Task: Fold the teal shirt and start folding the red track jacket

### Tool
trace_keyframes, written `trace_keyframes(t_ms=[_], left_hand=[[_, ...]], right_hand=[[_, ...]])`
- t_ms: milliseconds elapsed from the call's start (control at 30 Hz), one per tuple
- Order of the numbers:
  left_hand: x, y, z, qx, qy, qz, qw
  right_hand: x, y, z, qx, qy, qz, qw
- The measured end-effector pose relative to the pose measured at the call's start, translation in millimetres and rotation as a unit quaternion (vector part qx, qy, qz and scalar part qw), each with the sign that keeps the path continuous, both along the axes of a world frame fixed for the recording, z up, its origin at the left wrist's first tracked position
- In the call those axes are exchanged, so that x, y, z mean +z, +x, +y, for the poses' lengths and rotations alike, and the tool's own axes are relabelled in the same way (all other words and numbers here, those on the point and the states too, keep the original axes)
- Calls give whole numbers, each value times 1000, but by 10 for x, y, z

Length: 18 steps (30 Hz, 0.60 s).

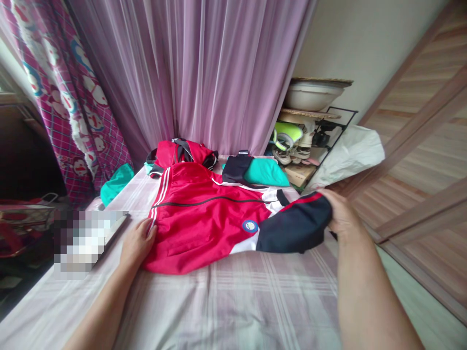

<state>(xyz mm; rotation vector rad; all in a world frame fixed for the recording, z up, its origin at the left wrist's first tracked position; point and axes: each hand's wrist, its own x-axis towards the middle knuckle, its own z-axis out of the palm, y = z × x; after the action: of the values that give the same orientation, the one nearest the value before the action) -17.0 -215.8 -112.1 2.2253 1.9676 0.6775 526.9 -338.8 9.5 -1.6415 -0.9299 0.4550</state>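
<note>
Red jacket [204, 214] mid-bed [233, 311]. Your right hand [341, 214] grips its dark end; can't tell if your left hand [136, 243] pinches the hem. Clothes [268, 172] line far edge by curtain [193, 73]; room toward near edge.

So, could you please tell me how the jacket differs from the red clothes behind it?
The jacket is spread out; the red clothes sit bunched in a heap. The left hand touches the jacket and the right hand holds its sleeve, while neither touches the red clothes. Both are partly red.
</note>
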Motion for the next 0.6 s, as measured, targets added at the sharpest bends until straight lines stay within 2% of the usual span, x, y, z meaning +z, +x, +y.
trace_keyframes(t_ms=[33, 100, 133, 167, 267, 333, 467, 600], left_hand=[[12, 7, -7, -3, -5, 0, 1000], [32, 17, -24, -2, -12, -5, 1000], [35, 17, -31, 2, -14, -11, 1000], [31, 14, -35, 5, -14, -18, 1000], [-28, -28, -25, 15, -8, -48, 999], [-99, -74, -1, 20, -3, -79, 997], [-244, -142, 41, 14, 25, -152, 988], [-311, -156, 23, -4, 64, -196, 979]], right_hand=[[-53, -100, 30, 72, -91, -17, 993], [-162, -256, 117, 201, -264, -75, 940], [-206, -310, 177, 233, -314, -110, 914], [-238, -351, 250, 241, -332, -146, 900], [-254, -457, 565, 190, -285, -248, 906], [-224, -560, 852, 162, -267, -276, 909], [-235, -849, 1534, 127, -306, -206, 921], [-448, -1064, 2134, 102, -302, -123, 940]])
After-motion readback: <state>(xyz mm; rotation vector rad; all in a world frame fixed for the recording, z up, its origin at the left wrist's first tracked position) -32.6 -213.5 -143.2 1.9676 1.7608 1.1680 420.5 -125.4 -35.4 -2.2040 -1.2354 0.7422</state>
